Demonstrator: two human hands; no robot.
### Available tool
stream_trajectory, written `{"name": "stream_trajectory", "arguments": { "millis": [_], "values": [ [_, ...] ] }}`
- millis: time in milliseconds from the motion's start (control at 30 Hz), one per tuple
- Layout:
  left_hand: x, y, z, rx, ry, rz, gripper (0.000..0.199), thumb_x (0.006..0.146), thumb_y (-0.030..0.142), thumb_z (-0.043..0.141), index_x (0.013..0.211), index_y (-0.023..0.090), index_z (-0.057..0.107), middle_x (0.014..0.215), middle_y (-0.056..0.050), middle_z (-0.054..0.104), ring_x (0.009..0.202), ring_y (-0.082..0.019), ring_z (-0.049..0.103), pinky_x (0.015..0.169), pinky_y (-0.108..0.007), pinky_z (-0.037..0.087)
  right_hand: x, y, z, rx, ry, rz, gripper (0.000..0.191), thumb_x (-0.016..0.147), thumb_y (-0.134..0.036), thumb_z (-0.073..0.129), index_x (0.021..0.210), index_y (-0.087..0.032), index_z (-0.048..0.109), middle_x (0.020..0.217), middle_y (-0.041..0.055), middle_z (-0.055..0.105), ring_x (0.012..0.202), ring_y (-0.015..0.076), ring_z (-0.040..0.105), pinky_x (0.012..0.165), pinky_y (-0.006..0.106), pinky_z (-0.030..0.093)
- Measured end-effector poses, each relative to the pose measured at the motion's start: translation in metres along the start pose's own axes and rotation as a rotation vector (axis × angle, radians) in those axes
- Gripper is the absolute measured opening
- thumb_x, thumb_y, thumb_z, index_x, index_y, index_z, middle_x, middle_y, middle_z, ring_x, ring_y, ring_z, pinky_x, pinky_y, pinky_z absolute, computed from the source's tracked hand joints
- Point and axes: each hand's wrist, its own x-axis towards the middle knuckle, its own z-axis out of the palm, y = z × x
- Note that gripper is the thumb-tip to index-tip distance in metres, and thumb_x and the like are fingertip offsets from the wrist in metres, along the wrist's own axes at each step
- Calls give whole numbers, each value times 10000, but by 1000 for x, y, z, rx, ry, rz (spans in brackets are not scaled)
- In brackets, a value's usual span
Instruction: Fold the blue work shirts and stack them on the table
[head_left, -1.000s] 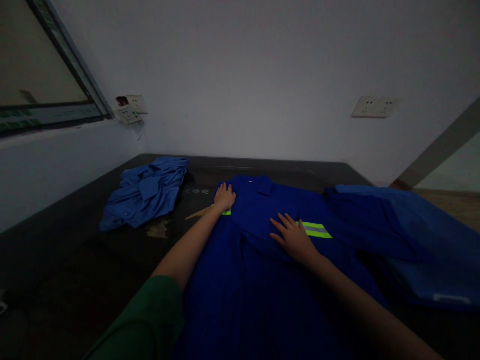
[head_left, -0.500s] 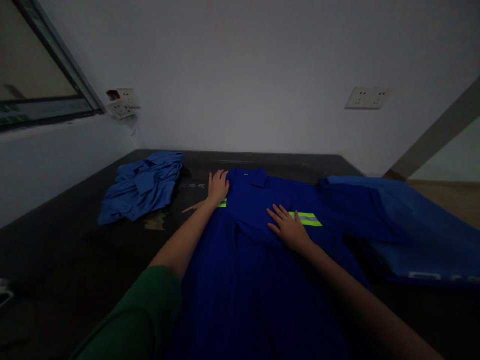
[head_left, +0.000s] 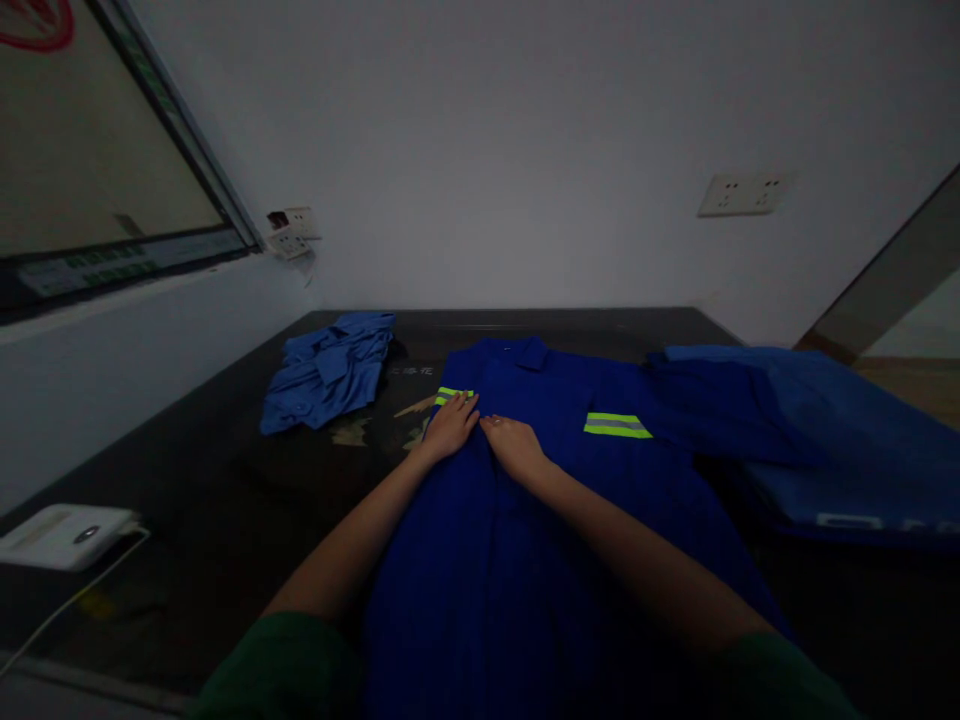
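A dark blue garment (head_left: 555, 400) with a collar lies spread on the dark table (head_left: 225, 480), collar toward the wall. Yellow-green and grey reflective strips cross its chest. My left hand (head_left: 452, 425) rests on the cloth beside the left strip, fingers stretched out and slightly apart. Just right of it, my right hand (head_left: 514, 445) is at the front seam, its fingers bent and pressed together on the fabric. The two hands nearly meet at the fingertips. One sleeve extends to the right over a blue stack.
A crumpled lighter blue garment (head_left: 326, 370) lies at the back left. Folded blue cloth (head_left: 847, 440) is piled on the right. A white device (head_left: 67, 535) with a cable sits at the left edge. Behind the table stands a wall with sockets (head_left: 745, 194).
My right hand has moved left from the right strip to the front seam and closed on the cloth. My left hand has come down and inward. The view has shifted left.
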Motion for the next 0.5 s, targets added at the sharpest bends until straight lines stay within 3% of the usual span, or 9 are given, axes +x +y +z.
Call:
{"name": "stream_trajectory", "arguments": {
  "millis": [100, 200, 333, 400, 500],
  "values": [
    [2, 4, -1, 8, -14, -24, 484, 999, 323, 234, 1445, 214, 386, 1523, -69, 346, 1432, -198, 248, 1162, -379, 221, 1, 5, -5, 26, 3, 99, 343, 949, -146, 381, 1165, -184, 644, 1044, 132, 714, 970, 247, 679, 831, 347, 512],
    [3, 8, -2, 9, -10, -30, 479, 997, 313, 238, 1437, 222, 404, 1514, -62, 367, 1428, -212, 261, 1162, -395, 229, -5, 11, -8, 141, 66, 152, 283, 946, -235, 439, 1087, -226, 684, 1033, 85, 725, 975, 229, 673, 832, 310, 487],
    [-3, 12, -7, -146, 171, -25, 432, 959, 246, 322, 1344, 199, 510, 1463, -71, 442, 1375, -200, 364, 1145, -386, 282, -10, 19, 5, 353, 143, 246, 224, 907, -251, 496, 913, -200, 714, 906, 56, 741, 856, 186, 682, 740, 246, 462],
    [-9, 13, -12, -293, 225, 70, 410, 905, 150, 347, 1239, 176, 583, 1377, -78, 528, 1297, -178, 457, 1117, -362, 331, -8, 23, 13, 468, 185, 269, 211, 880, -231, 509, 844, -184, 711, 844, 42, 737, 783, 163, 671, 686, 224, 444],
    [-20, 16, -21, -474, 137, 267, 375, 841, 102, 393, 1117, 181, 635, 1189, -61, 643, 1152, -171, 565, 1054, -343, 399, -3, 26, 20, 551, 229, 295, 199, 841, -212, 522, 767, -168, 701, 761, 28, 719, 708, 148, 643, 627, 211, 416]
  ]
}}
